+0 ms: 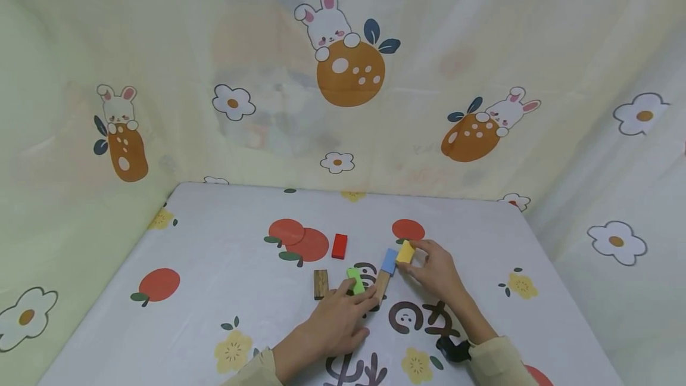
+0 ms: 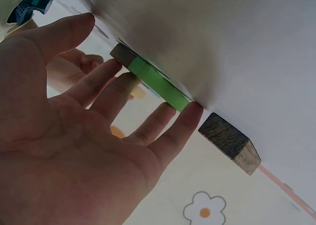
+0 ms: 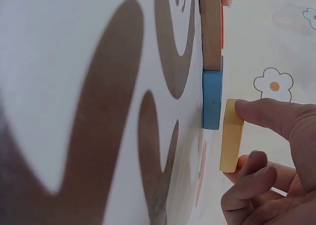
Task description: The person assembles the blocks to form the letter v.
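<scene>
My right hand (image 1: pixel 436 270) pinches a yellow block (image 3: pixel 231 138) between thumb and fingers, just beyond the end of a blue block (image 3: pixel 212 99). That blue block meets a plain wooden block (image 3: pixel 211 27) end to end, forming a slanted row on the table. My left hand (image 1: pixel 340 317) reaches over the table with its fingers spread and only slightly bent. One fingertip lies at the plain wooden block and others at a light green block (image 2: pixel 158 84). Left of these lies a dark-grained wooden block (image 1: pixel 320 284), apart from the fingers. A red block (image 1: pixel 339 246) lies farther back.
The table (image 1: pixel 203 326) wears a white cloth printed with fruit, flowers and dark lettering. A patterned curtain (image 1: pixel 268 136) rises behind its back edge and along both sides. Near my right sleeve (image 1: pixel 498 362) is a black object (image 1: pixel 452 350) at the wrist.
</scene>
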Motion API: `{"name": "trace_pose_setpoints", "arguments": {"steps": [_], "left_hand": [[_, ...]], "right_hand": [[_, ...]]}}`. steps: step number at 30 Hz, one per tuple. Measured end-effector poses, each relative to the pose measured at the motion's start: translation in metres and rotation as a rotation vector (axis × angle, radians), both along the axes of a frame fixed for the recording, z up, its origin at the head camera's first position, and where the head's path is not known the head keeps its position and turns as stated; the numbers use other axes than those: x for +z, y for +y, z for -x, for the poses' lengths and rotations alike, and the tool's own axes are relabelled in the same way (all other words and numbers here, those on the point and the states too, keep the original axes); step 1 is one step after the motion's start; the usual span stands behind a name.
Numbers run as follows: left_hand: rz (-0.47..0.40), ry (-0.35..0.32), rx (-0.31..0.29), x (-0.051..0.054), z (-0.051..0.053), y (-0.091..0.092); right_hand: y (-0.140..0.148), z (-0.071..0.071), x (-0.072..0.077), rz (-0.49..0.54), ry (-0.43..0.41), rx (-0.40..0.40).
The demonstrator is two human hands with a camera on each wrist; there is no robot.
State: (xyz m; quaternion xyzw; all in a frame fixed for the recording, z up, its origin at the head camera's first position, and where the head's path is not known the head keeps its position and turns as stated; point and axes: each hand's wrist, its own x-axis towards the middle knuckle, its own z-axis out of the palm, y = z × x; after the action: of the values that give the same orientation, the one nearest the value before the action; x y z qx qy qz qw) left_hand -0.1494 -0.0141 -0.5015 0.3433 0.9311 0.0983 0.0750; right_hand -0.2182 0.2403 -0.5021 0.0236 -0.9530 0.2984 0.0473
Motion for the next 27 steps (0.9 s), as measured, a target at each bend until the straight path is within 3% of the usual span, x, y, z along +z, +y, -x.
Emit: {"name": "trace_pose_setpoints", "arguments": {"steps": [27], "left_hand": [[-0.016,-0.018,0.003,-0.003,0.002,-0.001]], "right_hand": [[-0.003,0.019,-0.004,0.021,-0.003,-0.008]]}}
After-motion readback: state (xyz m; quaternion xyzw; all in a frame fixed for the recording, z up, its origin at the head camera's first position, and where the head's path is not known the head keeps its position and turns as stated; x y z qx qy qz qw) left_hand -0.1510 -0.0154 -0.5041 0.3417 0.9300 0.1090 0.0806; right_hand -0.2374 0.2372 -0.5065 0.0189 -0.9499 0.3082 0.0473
